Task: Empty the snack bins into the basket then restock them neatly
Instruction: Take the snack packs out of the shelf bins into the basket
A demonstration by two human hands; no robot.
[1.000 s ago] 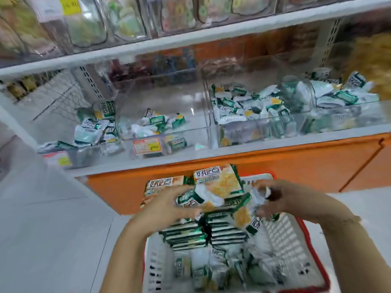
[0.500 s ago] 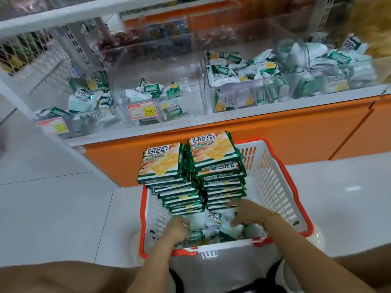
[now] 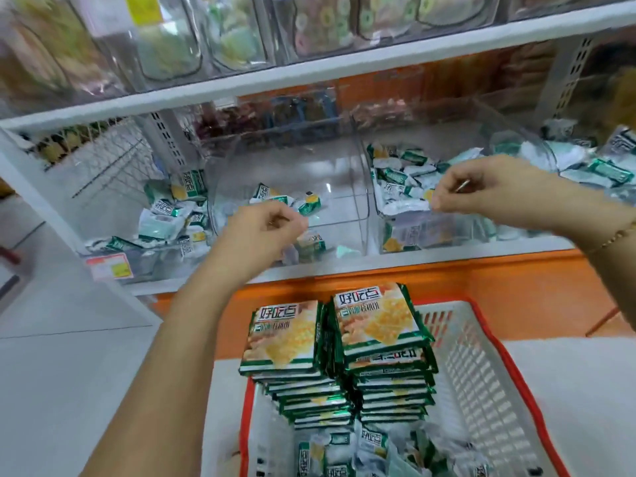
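Note:
Clear snack bins line the lower shelf. The middle bin [image 3: 292, 187] holds only a few small green-and-white packets [image 3: 309, 204]. My left hand [image 3: 265, 232] hovers in front of it with its fingers curled, and I see nothing in it. The right bin [image 3: 406, 235] is piled with the same packets [image 3: 399, 180]. My right hand [image 3: 492, 192] reaches over that pile, its fingertips pinching a small packet [image 3: 427, 195] at the top. Below stands the red-rimmed white basket [image 3: 481, 373] with two stacks of large biscuit packs [image 3: 344, 339] and loose small packets [image 3: 361, 445].
A left bin [image 3: 165, 215] and a far right bin [image 3: 592, 166] also hold small packets. A price tag [image 3: 110, 266] hangs on the shelf edge. An upper shelf [image 3: 309, 67] carries clear tubs of sweets. An orange cabinet base [image 3: 516, 287] runs below, above a white tiled floor.
Both hands have come up out of the basket to the bins on the shelf. The view has tilted up with them. The two stacks of large packs stay in the basket.

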